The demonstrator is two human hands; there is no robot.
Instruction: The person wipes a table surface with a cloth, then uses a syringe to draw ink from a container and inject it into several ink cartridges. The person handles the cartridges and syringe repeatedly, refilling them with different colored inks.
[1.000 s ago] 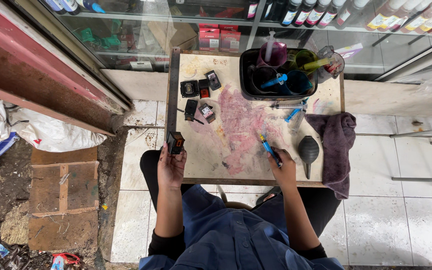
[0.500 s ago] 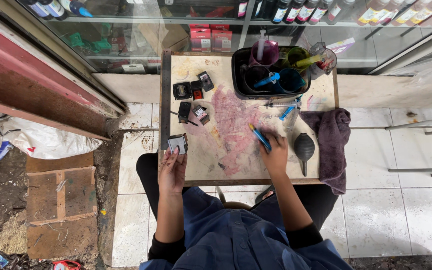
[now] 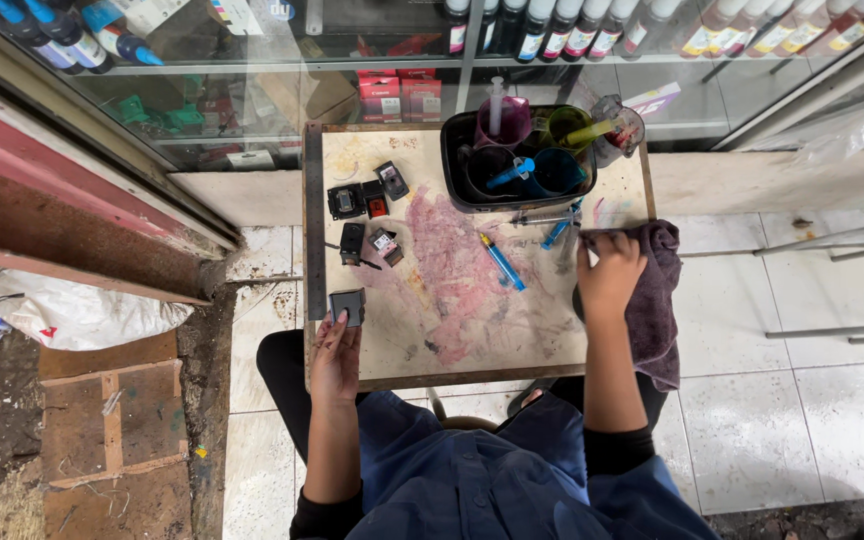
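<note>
Cartridge (image 3: 348, 303) — a small dark ink cartridge — sits at the near left edge of the small stained table (image 3: 392, 345), pinched in the fingertips of the left hand (image 3: 337, 352), fingers curled partway around its lower side, the block only just inboard of the rim. Right hand (image 3: 607, 275) lies flat and mostly open on a purple cloth (image 3: 657, 300) draped over the table's right edge; it presses the cloth rather than gripping anything solid, though what lies beneath the palm is hidden. A blue syringe (image 3: 501, 261) lies loose on the pink-stained middle of the top, apart from both hands. Four more cartridges (image 3: 367, 215) cluster toward the far left, and a black tray (image 3: 512, 160) of ink cups and syringes stands at the far end, one cup just outside its right wall. Risks, as judged: the held cartridge is so near the edge that a slack pinch could drop it onto the person's lap or the tiled floor (image 3: 802, 400). The cloth hangs mostly off the side — a tug could drag it down, or sweep the second blue syringe (image 3: 558, 232) just beside it. The loose syringe may roll. Any wet ink on the surface would smear onto sleeves or the cartridge's contacts. A knee bump under the top could slop the filled cups.
</note>
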